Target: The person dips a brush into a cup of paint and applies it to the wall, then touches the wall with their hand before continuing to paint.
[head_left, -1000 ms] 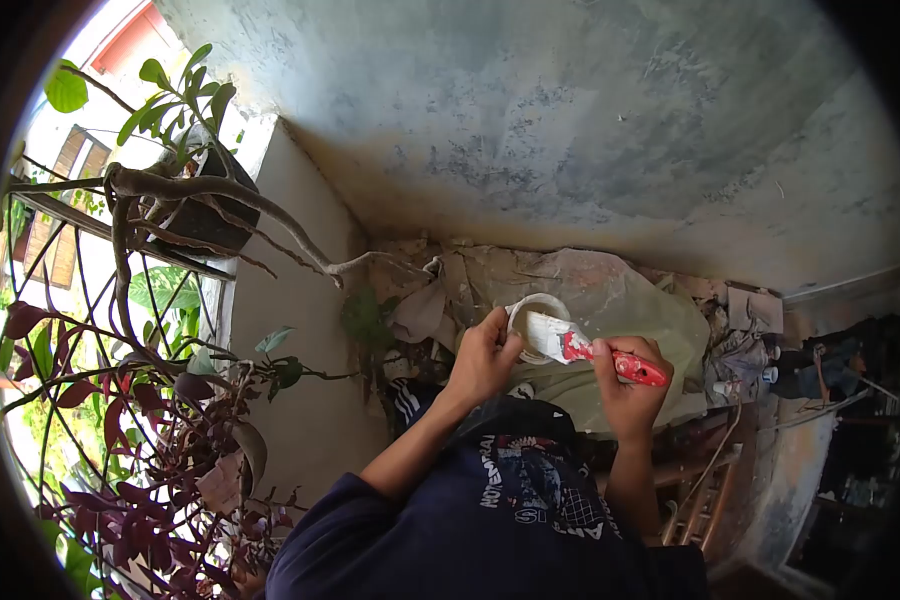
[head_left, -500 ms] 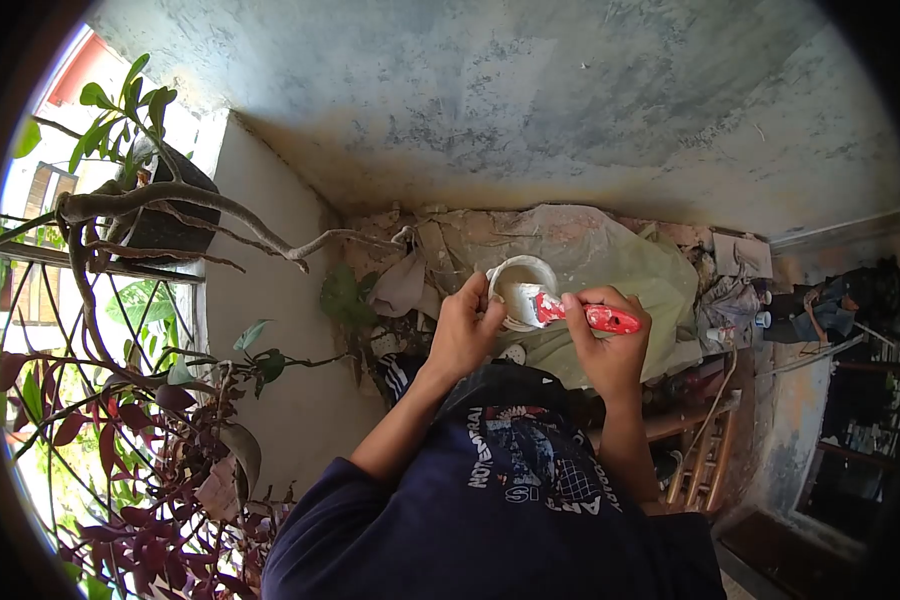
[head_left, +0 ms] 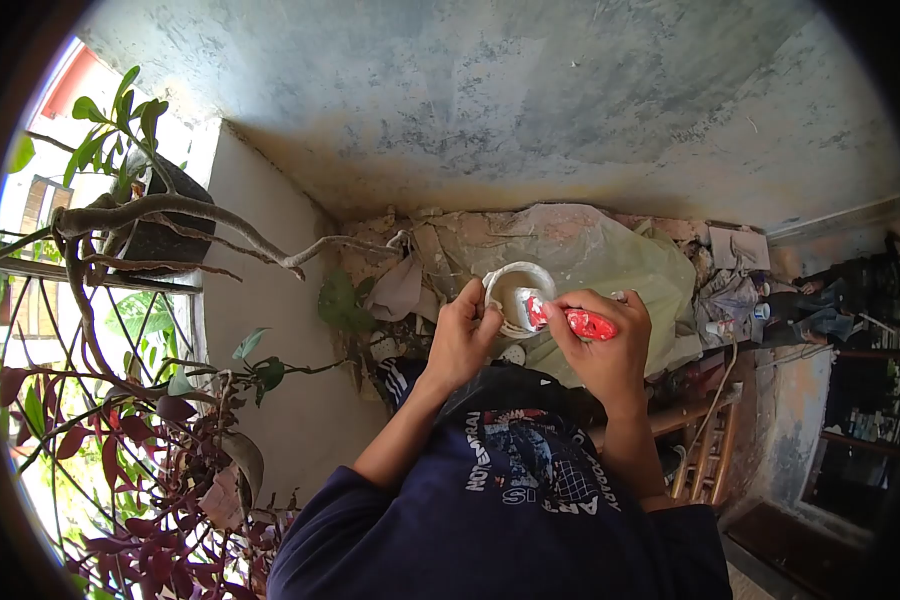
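Note:
A round, whitish container [head_left: 539, 274] hangs in front of my body, its rim smeared with white. My left hand [head_left: 464, 335] grips the container's left side, the thumb over the rim. In my right hand [head_left: 605, 345] is a brush [head_left: 588, 323] with a red handle spotted with white. The brush's white-coated head is inside the container, against the right part of the opening. What the container holds looks pale, and part of it is hidden by the brush and fingers.
A stained grey wall [head_left: 530, 110] rises ahead. Pale green sheeting [head_left: 650, 290] covers things at its foot. Branches [head_left: 240, 225] and a hanging pot [head_left: 175, 230] are at the left, by a window grille. A wooden rack [head_left: 705, 455] and another person [head_left: 820, 310] are at the right.
My right hand has turned and its fingers have shifted over the brush handle, nearer the container. The other person has changed posture. The view has moved slightly.

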Tool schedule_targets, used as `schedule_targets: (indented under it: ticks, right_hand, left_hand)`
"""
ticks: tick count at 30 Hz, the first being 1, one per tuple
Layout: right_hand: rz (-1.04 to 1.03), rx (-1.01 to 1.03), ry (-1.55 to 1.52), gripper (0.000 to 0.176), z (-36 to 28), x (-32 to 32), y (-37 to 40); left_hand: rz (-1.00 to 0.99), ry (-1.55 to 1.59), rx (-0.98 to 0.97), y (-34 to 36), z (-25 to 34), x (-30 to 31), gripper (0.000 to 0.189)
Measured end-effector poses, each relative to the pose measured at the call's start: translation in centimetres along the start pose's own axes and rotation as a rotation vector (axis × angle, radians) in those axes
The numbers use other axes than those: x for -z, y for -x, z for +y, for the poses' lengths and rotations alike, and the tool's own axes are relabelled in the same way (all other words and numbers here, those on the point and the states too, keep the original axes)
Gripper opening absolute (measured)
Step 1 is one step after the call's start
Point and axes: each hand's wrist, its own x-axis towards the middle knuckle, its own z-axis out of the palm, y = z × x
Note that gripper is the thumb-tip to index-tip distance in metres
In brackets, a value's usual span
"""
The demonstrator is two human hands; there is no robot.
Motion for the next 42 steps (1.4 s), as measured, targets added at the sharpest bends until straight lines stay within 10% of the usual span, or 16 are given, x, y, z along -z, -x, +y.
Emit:
schedule_targets:
  ticks: [42]
  right_hand:
    - [0.507,-0.809,-0.918,0.019,6.3,-3.3,6.3]
  left_hand:
    - [0.067,0.097,0.049,-0.7,-1.1,-1.1,0.010]
